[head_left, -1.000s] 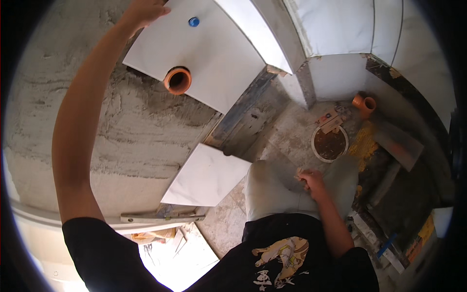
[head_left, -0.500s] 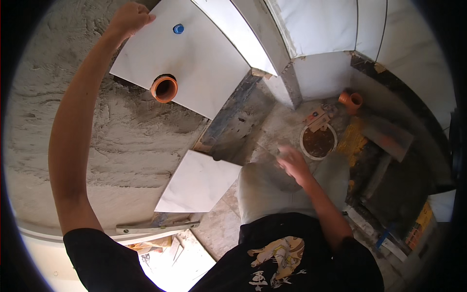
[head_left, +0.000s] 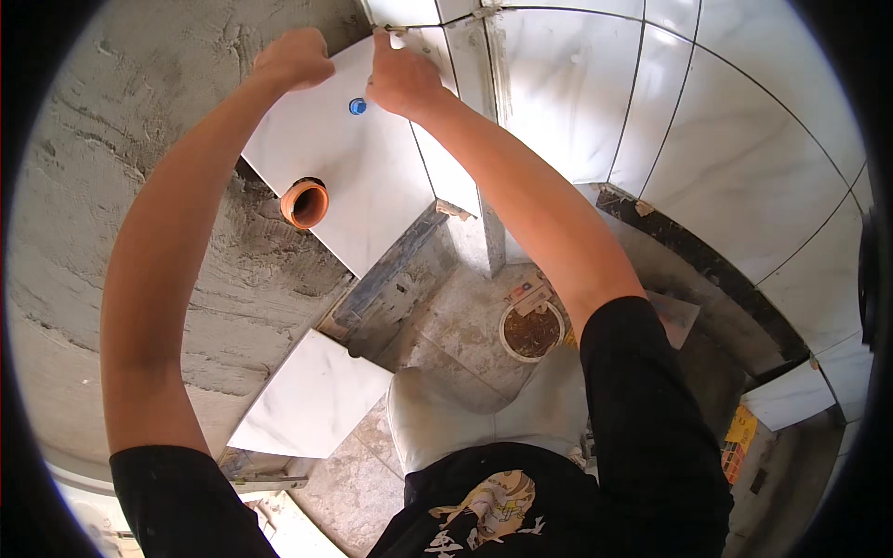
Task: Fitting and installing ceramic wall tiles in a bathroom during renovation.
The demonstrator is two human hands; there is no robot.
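While the left hand (head_left: 296, 60) and right hand (head_left: 406, 79) meet the white tile (head_left: 363, 177), I cannot tell either grip; aligning seems underway; the next move needs even pressure.

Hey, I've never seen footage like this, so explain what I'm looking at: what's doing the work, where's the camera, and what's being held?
There's no machine here, just a person's two bare hands. A wide fisheye camera worn on the head looks down, so straight edges bend near the rim. The left hand is curled at the upper edge of a white tile against a rough grey wall; the right hand is near its upper corner, index finger extended. Whether either grips anything isn't clear. A blue plug shows on the tile, and an orange pipe at its edge. Nearer the person is another white tile; a round tub with brown contents sits on the floor.
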